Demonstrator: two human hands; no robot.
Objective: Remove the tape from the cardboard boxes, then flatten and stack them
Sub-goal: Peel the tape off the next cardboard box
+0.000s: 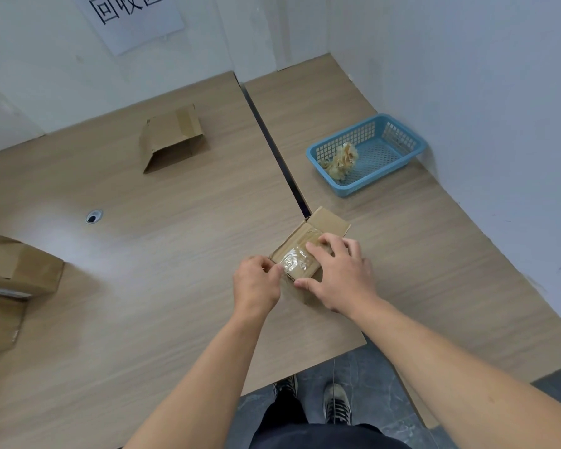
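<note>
tables [159,270] | small box [329,222] | folded box [172,137] | left boxes [16,270] | blue basket [382,171]

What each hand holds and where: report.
Left hand pinches the clear tape at the near-left corner of the small cardboard box; right hand grips the box, fingers on top, thumb on its near side.
</note>
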